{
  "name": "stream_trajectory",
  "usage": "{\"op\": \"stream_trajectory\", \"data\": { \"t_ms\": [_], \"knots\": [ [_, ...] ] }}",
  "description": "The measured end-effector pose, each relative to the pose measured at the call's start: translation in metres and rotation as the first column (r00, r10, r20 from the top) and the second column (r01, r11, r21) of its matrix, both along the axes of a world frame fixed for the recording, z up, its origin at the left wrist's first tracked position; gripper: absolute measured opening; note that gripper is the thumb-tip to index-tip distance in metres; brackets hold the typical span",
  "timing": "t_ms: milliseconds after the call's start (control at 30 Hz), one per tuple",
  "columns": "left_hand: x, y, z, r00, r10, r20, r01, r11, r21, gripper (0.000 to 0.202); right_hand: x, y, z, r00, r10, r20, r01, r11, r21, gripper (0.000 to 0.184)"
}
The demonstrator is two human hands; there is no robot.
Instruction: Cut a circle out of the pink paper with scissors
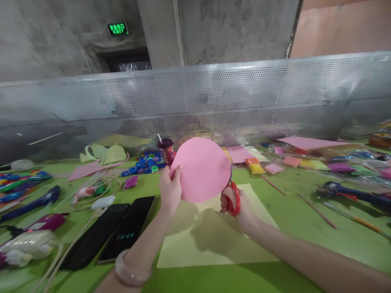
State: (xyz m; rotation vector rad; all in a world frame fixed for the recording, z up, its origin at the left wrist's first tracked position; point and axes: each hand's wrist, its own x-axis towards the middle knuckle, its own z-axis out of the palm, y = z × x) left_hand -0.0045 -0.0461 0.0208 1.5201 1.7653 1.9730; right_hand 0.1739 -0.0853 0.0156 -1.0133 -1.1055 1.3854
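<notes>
Bare grey wall [232, 32], green exit sign [117, 28], perforated metal panel [146, 97], green tabletop [290, 228]

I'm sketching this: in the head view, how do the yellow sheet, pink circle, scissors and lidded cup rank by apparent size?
1. Yellow sheet
2. Pink circle
3. Scissors and lidded cup: too close to rank
</notes>
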Motion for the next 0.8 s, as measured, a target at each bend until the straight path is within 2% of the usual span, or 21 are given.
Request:
{"op": "stream_trajectory", "data": {
  "t_ms": [200, 433, 567, 800],
  "knots": [
    [0.001, -0.0037, 0.0047, 1.0, 0.023, -0.01, -0.023, 1.0, 0.016, 0.024, 0.0012, 0.0013, -0.0001, 0.999, -0.023, 0.047, 0.023, 1.0, -0.015, 0.025],
    [0.0008, -0.0017, 0.0031, 0.999, -0.013, 0.038, 0.01, 0.998, 0.069, 0.019, 0.0, 0.0044, -0.0043, 0.996, -0.032, 0.08, 0.038, 0.997, -0.073, 0.023],
    [-0.0005, 0.001, 0.0006, 0.995, -0.038, 0.089, 0.029, 0.995, 0.097, 0.018, 0.0001, 0.0056, -0.0079, 0.999, -0.025, 0.042, 0.028, 0.997, -0.073, 0.024],
    [-0.004, 0.0026, 0.0007, 0.997, -0.024, 0.078, 0.017, 0.996, 0.092, 0.018, 0.0019, 0.006, -0.0085, 1.0, 0.005, -0.014, -0.006, 0.999, -0.044, 0.023]
  ]
}}
